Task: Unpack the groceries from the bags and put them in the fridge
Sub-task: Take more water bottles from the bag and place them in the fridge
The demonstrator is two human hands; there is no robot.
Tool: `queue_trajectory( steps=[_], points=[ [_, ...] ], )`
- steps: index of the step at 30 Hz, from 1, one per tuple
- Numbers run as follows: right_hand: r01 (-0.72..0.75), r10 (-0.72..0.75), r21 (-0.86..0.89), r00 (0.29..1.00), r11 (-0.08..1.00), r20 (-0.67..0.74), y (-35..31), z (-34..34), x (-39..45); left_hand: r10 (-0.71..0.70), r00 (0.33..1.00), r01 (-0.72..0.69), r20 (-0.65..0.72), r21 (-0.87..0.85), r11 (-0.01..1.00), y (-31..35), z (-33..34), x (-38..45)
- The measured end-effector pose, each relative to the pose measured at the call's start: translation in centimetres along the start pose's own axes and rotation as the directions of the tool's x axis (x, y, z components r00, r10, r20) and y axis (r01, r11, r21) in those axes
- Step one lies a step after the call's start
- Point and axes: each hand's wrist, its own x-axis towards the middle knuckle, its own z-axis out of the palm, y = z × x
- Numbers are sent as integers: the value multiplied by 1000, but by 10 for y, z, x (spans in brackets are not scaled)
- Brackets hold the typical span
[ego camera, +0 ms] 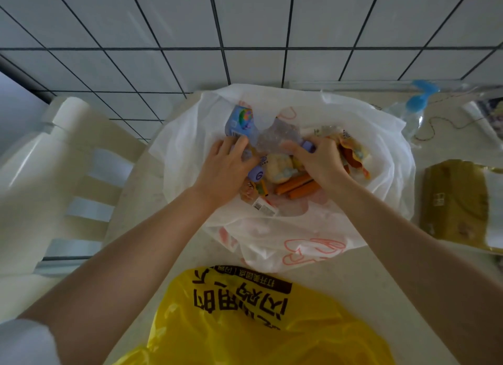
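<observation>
A white plastic bag (pixel 299 236) lies open on the table, full of groceries. Both my hands are inside it. My left hand (pixel 226 171) grips a purple drink pouch (pixel 241 121) with a colourful label, near a purple cap (pixel 256 175). My right hand (pixel 318 160) holds a clear crinkled pouch (pixel 277 137) by its purple cap (pixel 309 147). Beneath them lie orange sausages (pixel 296 186), a pale round bun (pixel 279 166) and orange snack packets (pixel 353 155). A yellow bag (pixel 245 324) with black print sits nearest to me.
A white plastic chair (pixel 54 174) stands at the table's left. A gold packet (pixel 457 204) lies at the right edge. A clear bag with a blue clip (pixel 419 97) rests at the back right. A tiled wall (pixel 245 32) runs behind.
</observation>
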Motion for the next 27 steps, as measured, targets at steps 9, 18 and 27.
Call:
queue_trajectory(
  steps=[9,18,27],
  points=[
    [79,-53,106,973,991,-225,-20,-2,-8,-265,958,184,-108,-476,860,-3,-21,-5],
    [595,-637,-275,765,755,-96,-97,-3,-31,-685,726,273,-49,-895,354,-9,-95,-20],
    [554,-561,-92,809,827,-178,-134,-56,-110,-837,543,67,71,-997,-40,18,-190,-65]
  ],
)
